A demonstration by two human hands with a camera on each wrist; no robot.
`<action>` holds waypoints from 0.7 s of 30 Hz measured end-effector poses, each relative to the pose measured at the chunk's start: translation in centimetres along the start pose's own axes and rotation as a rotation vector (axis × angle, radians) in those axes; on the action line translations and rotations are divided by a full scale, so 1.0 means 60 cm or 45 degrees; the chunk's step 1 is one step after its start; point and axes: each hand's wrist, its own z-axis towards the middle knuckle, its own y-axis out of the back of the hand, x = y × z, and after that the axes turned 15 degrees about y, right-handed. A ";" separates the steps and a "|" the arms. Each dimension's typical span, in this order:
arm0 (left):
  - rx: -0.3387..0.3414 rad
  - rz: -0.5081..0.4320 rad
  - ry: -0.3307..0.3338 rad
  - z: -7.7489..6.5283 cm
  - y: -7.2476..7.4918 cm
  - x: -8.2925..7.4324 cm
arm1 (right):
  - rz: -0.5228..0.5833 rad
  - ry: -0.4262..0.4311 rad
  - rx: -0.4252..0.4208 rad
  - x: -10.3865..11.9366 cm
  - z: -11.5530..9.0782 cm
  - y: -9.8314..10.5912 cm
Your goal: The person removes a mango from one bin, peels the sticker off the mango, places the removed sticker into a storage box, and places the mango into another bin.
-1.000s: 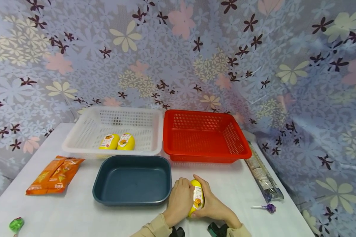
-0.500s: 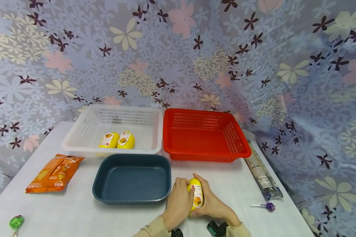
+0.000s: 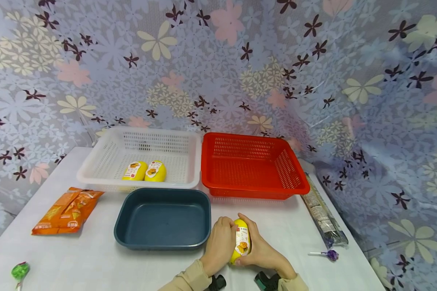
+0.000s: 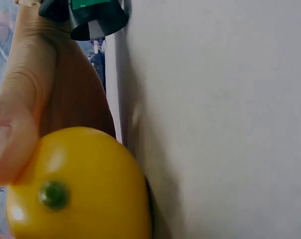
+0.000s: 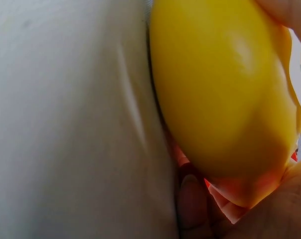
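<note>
A yellow egg-shaped container with a white printed label lies between both hands at the front of the white table. My left hand holds its left side, the thumb near the label. My right hand grips it from the right, thumb at the near end and forefinger by the far end. A small green knob marks one end of the container in the left wrist view. The smooth yellow side fills much of the right wrist view, close against the table.
A dark blue tray stands left of the hands. Behind are a white basket holding two yellow egg-shaped containers and a red basket. An orange snack bag, two lollipops and a long clear packet lie around.
Both hands stay on the yellow container in nearly the same place. The left thumb has shifted slightly over it. Trays and baskets have not moved.
</note>
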 end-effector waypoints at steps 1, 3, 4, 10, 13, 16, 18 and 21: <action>0.007 -0.002 -0.005 0.001 0.000 0.000 | -0.004 0.009 -0.003 0.001 0.000 0.000; 0.038 -0.032 -0.021 0.002 0.002 0.000 | -0.013 0.023 -0.007 0.002 0.001 0.001; 0.065 -0.062 -0.030 0.003 0.003 0.000 | -0.018 0.028 -0.008 0.003 0.001 0.001; 0.254 -0.322 0.036 0.003 0.019 0.004 | -0.045 0.004 0.003 0.007 0.004 0.001; 0.239 -0.339 0.061 0.000 0.019 0.009 | -0.047 -0.014 0.011 0.008 0.006 0.001; 0.177 -0.298 0.004 -0.004 0.015 0.010 | -0.044 -0.016 0.017 0.006 0.005 0.003; 0.114 -0.262 -0.051 -0.005 0.011 0.010 | -0.030 -0.008 0.015 0.005 0.003 0.004; 0.031 -0.261 -0.098 -0.007 0.005 0.010 | -0.005 0.016 0.009 0.003 0.000 0.002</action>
